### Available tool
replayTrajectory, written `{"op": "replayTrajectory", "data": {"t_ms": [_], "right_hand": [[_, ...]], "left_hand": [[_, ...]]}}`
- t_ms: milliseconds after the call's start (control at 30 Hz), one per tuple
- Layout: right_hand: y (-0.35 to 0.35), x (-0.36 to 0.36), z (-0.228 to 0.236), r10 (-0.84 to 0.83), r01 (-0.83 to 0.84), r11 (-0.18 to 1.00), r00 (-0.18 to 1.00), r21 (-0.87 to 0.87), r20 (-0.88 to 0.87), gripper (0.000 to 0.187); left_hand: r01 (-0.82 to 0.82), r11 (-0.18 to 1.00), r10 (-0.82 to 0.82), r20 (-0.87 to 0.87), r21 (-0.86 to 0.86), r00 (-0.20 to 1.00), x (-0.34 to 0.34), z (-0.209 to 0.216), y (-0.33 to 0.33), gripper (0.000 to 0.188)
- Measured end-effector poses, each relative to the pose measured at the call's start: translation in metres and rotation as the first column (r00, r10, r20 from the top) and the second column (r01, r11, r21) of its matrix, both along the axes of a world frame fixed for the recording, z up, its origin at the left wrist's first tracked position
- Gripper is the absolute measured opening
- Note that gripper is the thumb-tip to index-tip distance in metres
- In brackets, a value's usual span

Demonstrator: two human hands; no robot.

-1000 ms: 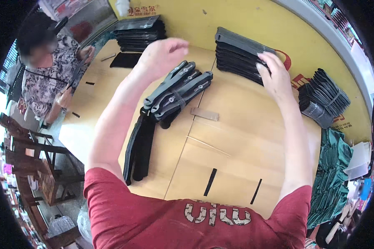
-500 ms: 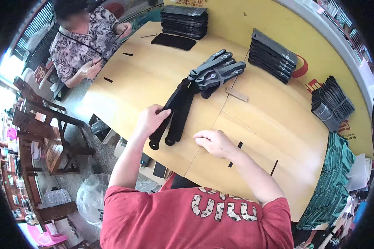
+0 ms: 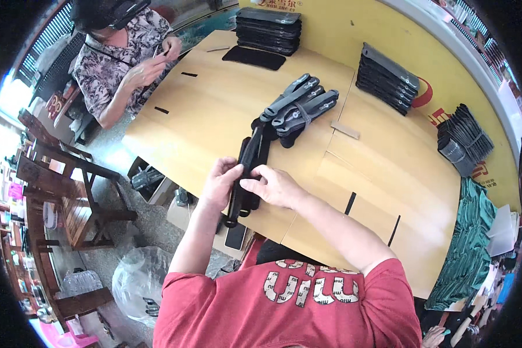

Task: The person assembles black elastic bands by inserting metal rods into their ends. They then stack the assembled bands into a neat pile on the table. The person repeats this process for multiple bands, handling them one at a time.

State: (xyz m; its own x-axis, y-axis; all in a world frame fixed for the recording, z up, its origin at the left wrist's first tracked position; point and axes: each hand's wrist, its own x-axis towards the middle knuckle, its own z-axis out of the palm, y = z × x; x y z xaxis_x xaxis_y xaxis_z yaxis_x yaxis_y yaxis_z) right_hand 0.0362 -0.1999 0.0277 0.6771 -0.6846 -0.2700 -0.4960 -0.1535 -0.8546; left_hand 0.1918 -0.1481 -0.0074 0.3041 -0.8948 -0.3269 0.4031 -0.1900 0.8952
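Observation:
A long, flat black strip (image 3: 234,207) with a rounded end and a small hole is turned on its edge over the table's near edge. My left hand (image 3: 220,182) grips it from the left side, thumb on top. From the right, my right hand (image 3: 275,187) pinches the same strip with thumb and finger. Another black strip (image 3: 263,152) lies partly under it. Just beyond, a banded bundle of grey-and-black strips (image 3: 304,113) rests at the strips' far ends.
Stacks of grey-and-black strips (image 3: 268,32) (image 3: 387,79) stand along the yellow wall, with a fanned bundle (image 3: 465,140) at right. Green cloth (image 3: 467,243) hangs at the table's right end. A small flat bar (image 3: 345,130) lies mid-table. Across the table, a person (image 3: 122,66) handles something small.
My right hand has come left from the bare tabletop onto the black strip. The strip has turned from lying flat to standing on edge in my hands. The other person's hands have come together.

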Motion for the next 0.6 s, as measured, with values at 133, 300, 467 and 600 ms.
{"op": "replayTrajectory", "data": {"t_ms": [133,300,467,600], "right_hand": [[-0.008,0.013,-0.023,-0.230,0.214,0.969,0.964,0.122,0.136,0.067],[-0.026,0.009,-0.011,-0.303,0.261,0.888,0.952,0.378,0.054,0.044],[-0.030,0.023,-0.024,-0.321,0.292,0.886,0.947,0.361,0.021,0.027],[-0.032,0.028,-0.041,-0.352,0.358,0.930,0.933,0.085,-0.073,0.028]], "left_hand": [[0.260,0.966,-0.258,0.091,-0.005,0.962,-0.017,0.010,-0.007,0.056],[0.343,0.939,-0.341,-0.114,0.000,0.933,-0.008,0.013,-0.007,0.041],[0.127,0.990,-0.135,0.568,0.053,0.812,-0.015,0.006,0.001,0.025],[-0.160,0.987,0.160,-0.008,-0.035,0.987,0.010,0.015,0.015,0.019]]}}
